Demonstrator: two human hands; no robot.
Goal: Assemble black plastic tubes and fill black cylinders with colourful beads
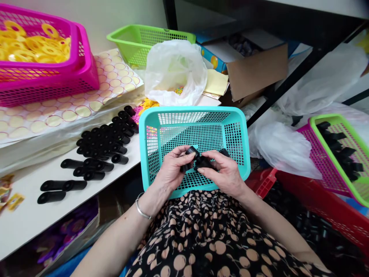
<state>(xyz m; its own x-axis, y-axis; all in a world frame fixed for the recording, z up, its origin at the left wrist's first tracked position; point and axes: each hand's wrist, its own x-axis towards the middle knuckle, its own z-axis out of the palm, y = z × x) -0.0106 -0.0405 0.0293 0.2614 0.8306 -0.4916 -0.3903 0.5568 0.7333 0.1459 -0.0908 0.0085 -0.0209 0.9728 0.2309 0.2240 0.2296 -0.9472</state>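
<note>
Over a turquoise mesh basket [194, 110] on the lap, my left hand [173, 166] pinches a short black cylinder [192, 151] between thumb and fingers. My right hand [226, 173] is closed on another black plastic piece [204, 163], close against the first one. Whether the two pieces are joined I cannot tell. One more black piece [224, 152] shows just behind the right hand's fingers. To the left, many black tubes [99, 140] lie grouped on the white table [121, 175].
Pink baskets [89, 65] with yellow rings stand at the left. Behind are a green basket [123, 38], a plastic bag [175, 65] and a cardboard box [259, 73]. On the right, a green-rimmed basket [313, 119] and a red crate [340, 219] hold black parts.
</note>
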